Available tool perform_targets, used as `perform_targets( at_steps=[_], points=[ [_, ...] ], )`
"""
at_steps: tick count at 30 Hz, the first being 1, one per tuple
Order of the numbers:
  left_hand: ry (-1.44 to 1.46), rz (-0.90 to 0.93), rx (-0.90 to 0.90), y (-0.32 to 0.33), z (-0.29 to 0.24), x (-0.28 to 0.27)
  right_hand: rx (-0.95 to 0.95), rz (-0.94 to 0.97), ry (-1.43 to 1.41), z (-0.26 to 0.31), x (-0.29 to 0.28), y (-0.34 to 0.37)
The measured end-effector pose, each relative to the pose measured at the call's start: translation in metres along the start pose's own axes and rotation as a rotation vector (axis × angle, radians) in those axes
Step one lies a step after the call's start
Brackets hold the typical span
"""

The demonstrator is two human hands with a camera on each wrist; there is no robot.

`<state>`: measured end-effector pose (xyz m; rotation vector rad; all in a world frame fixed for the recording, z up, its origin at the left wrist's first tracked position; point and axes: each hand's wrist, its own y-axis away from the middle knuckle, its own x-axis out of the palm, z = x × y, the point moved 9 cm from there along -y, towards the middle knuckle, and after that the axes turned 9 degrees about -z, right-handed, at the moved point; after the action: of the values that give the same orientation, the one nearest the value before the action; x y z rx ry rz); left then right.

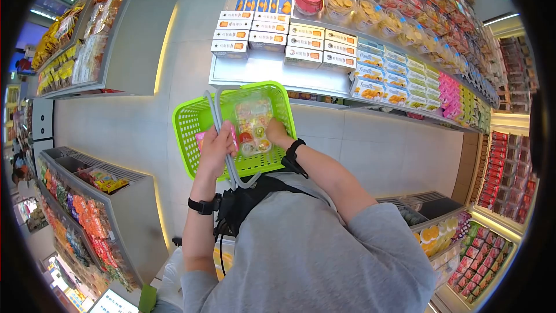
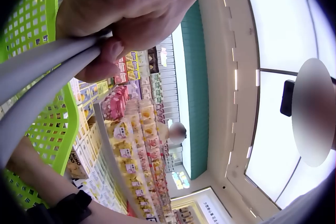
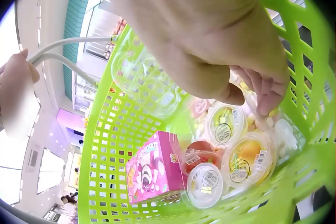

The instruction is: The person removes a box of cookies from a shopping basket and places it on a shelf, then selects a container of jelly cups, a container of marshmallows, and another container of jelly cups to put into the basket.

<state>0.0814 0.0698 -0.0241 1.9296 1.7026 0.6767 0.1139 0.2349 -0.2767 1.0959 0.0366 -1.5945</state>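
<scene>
Evidently, the left hand is curled round the grey handles of a green shopping basket, while the right hand pinches a clear pack of lidded cups inside it, near a pink box. Pale floor tiles lie below; snack cartons on the display desk bear lettering starting "Fran".
</scene>
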Motion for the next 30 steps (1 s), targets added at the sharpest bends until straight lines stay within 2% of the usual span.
perform_targets(
  at_steps=[1,3,4,6,7,9,10,13,15,21,22,24,26,27,30],
  points=[
    [0.012,-0.011,0.01,0.0,0.004,0.001,-0.005,0.003,0.002,0.0,-0.005,0.001],
    [0.027,-0.027,0.025,0.003,0.006,0.006,0.043,0.181,0.048,-0.004,0.0,0.005],
    [0.034,-0.029,0.023,0.006,0.006,0.008,0.038,0.183,0.048,-0.016,0.012,-0.003],
    [0.037,-0.034,0.022,0.011,0.004,0.013,0.163,0.261,-0.221,-0.028,0.027,-0.004],
    [0.057,-0.025,0.014,0.013,0.004,0.018,0.162,0.265,-0.225,-0.026,0.025,0.002],
    [0.074,-0.018,0.006,0.016,0.004,0.023,0.202,0.426,-0.769,-0.006,0.032,0.025],
    [0.055,-0.014,0.006,0.017,0.004,0.024,0.202,0.428,-0.772,-0.006,0.031,0.029],
    [0.022,-0.02,0.022,0.017,0.008,0.026,0.141,0.398,-0.731,-0.007,0.031,0.034],
    [0.005,-0.028,0.037,0.018,0.007,0.027,0.153,0.29,-0.715,-0.012,0.028,0.031],
    [-0.013,-0.059,0.048,0.018,0.003,0.021,0.124,0.263,-0.637,-0.012,0.018,0.021],
    [-0.003,-0.063,0.046,0.018,0.002,0.02,0.121,0.262,-0.638,-0.002,0.004,0.029],
    [0.008,-0.066,0.045,0.018,0.002,0.018,0.024,0.112,-0.737,0.02,-0.036,0.042],
    [0.005,-0.073,0.053,0.014,0.006,0.016,0.063,0.103,-0.778,-0.026,0.021,-0.004],
    [0.006,-0.073,0.054,0.014,0.006,0.016,0.105,0.095,-0.818,-0.029,0.025,-0.01],
    [-0.004,-0.085,0.045,0.013,0.008,0.016,0.072,0.051,-0.758,-0.032,0.022,-0.006]
  ],
)
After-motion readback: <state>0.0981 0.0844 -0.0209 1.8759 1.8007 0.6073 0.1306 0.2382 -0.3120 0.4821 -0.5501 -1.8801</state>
